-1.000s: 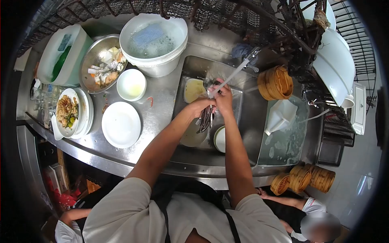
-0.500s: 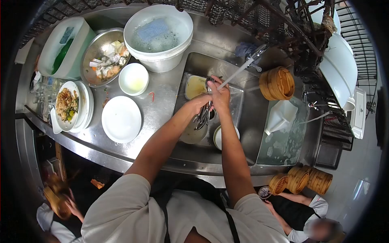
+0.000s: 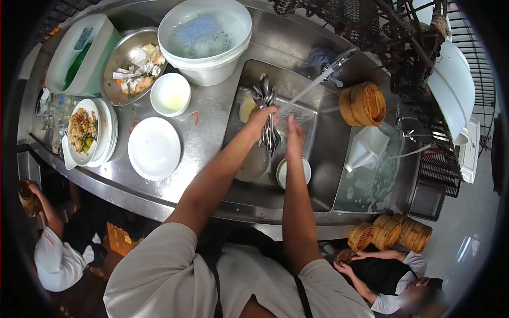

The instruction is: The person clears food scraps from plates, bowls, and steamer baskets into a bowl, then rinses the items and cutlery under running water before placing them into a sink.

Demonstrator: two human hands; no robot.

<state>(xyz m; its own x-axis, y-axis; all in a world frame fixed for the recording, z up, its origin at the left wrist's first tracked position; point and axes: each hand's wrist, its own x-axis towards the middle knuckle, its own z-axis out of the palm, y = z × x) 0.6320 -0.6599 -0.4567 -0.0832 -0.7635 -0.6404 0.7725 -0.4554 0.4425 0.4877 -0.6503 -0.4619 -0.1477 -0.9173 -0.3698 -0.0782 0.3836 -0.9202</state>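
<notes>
My left hand [image 3: 260, 121] is wrapped round a bundle of metal cutlery [image 3: 269, 139] over the sink [image 3: 323, 183]. Spoon heads stick out above and below the fist. Just to the right, my right hand [image 3: 294, 135] is apart from the bundle, its fingers stretched out and slightly blurred. Water runs from the tap [image 3: 343, 57] down toward the cutlery. A round white bowl [image 3: 295, 172] sits in the sink beneath my right forearm. Behind the cutlery, a dish with yellowish contents [image 3: 247, 107] is partly hidden.
A soapy bucket [image 3: 205, 66], a strainer of scraps [image 3: 110, 85], a white bowl [image 3: 170, 94] and plates [image 3: 154, 149] stand left. Bamboo steamers [image 3: 362, 104] and a plastic jug [image 3: 367, 148] are right. Two people [image 3: 61, 259] work nearby, one on each side.
My right hand has come off the cutlery and moved right and down, while my left hand keeps hold of it. The person at lower left has shifted.
</notes>
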